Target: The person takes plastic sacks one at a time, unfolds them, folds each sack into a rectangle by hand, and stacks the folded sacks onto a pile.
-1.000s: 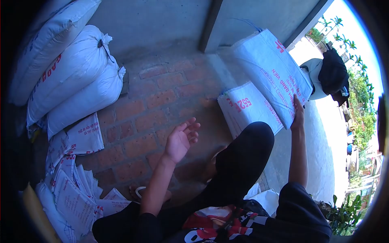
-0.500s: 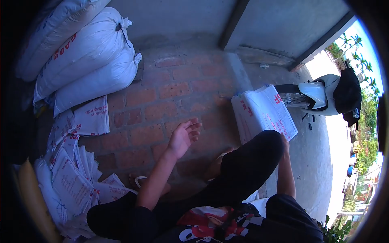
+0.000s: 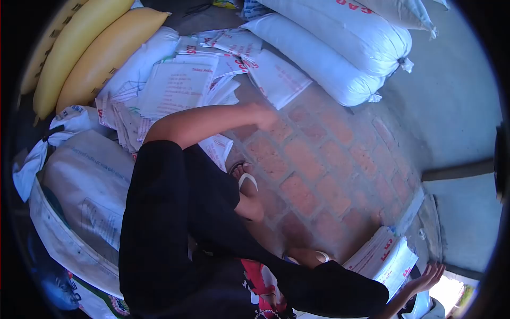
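My left hand (image 3: 264, 117) reaches out over the brick floor, close to the lower corner of a flat printed sack (image 3: 279, 80). Motion smears its fingers, so whether they are open or closed does not show. Beside my forearm lies a loose heap of flat white sacks (image 3: 178, 87) with red print. At the lower right, my right hand (image 3: 428, 277) is open, palm up with fingers apart and nothing in it. Just left of it stands a stack of folded printed sacks (image 3: 385, 260), partly hidden behind my knee.
Full white sacks (image 3: 340, 48) lie piled at the top right, and yellow sacks (image 3: 111, 56) at the top left. A large white bag (image 3: 87, 181) sits at my left. Brick floor (image 3: 319, 165) stretches to a grey wall (image 3: 451, 80). My sandalled feet are on the bricks.
My view has swung left toward the sack heap. My right hand has come off the folded stack and opened. My left hand has moved toward the flat sacks.
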The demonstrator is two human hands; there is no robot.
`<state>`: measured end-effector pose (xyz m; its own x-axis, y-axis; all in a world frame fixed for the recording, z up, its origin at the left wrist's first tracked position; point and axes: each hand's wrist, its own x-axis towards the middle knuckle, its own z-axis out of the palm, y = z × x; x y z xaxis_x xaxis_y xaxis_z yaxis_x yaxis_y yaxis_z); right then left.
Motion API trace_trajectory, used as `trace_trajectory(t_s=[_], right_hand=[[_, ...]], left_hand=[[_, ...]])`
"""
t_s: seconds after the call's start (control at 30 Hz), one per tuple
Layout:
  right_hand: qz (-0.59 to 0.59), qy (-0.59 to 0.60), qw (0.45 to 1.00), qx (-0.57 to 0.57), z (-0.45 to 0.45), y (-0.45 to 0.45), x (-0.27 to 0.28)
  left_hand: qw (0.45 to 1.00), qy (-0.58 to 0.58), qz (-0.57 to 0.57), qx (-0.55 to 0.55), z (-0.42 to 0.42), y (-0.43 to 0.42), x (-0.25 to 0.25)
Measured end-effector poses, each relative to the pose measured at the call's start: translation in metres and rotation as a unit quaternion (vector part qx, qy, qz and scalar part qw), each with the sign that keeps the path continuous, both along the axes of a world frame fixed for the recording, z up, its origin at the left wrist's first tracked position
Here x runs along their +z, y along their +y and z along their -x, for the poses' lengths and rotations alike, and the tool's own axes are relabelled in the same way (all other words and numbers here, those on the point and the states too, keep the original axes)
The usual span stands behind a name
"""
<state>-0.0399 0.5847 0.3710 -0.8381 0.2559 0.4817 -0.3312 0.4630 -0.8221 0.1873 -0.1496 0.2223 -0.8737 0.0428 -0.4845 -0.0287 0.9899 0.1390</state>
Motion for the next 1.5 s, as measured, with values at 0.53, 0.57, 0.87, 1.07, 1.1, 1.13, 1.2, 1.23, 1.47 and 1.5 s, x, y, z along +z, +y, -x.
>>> trace_trajectory(t_s=[0.53, 0.57, 0.87, 1.07, 1.1, 1.13, 1.2, 1.23, 1.47, 1.5], right_hand=[[-0.155, -0.379, 0.793, 0.451, -0.021, -0.214, -0.056], [-0.163, -0.378, 0.791, 0.452, -0.023, -0.216, -0.058], [-0.219, -0.361, 0.788, 0.447, -0.016, -0.206, -0.059], [-0.248, -0.352, 0.776, 0.46, -0.018, -0.202, -0.053], [-0.239, -0.358, 0.773, 0.466, -0.018, -0.202, -0.054], [-0.23, -0.362, 0.771, 0.471, -0.018, -0.202, -0.057], [-0.211, -0.377, 0.765, 0.478, -0.022, -0.203, -0.062], [-0.203, -0.387, 0.76, 0.481, -0.027, -0.206, -0.064], [-0.093, -0.517, 0.641, 0.559, -0.071, -0.262, -0.059], [0.033, -0.61, 0.603, 0.513, -0.073, -0.27, -0.069]], left_hand=[[0.738, -0.463, -0.094, 0.482, -0.224, -0.122, -0.052], [0.774, -0.428, -0.044, 0.465, -0.229, -0.122, -0.05], [0.941, -0.103, 0.251, 0.203, -0.255, -0.108, -0.057], [0.932, -0.079, 0.245, 0.256, -0.221, -0.117, -0.044], [0.935, -0.037, 0.216, 0.28, -0.207, -0.112, -0.025], [0.935, 0.006, 0.186, 0.302, -0.191, -0.108, -0.007], [0.929, 0.115, 0.094, 0.339, -0.154, -0.1, 0.03], [0.917, 0.178, 0.029, 0.355, -0.136, -0.092, 0.045], [0.65, 0.332, -0.564, 0.385, 0.01, 0.007, 0.124], [0.618, 0.308, -0.627, 0.359, 0.029, 0.024, 0.127]])
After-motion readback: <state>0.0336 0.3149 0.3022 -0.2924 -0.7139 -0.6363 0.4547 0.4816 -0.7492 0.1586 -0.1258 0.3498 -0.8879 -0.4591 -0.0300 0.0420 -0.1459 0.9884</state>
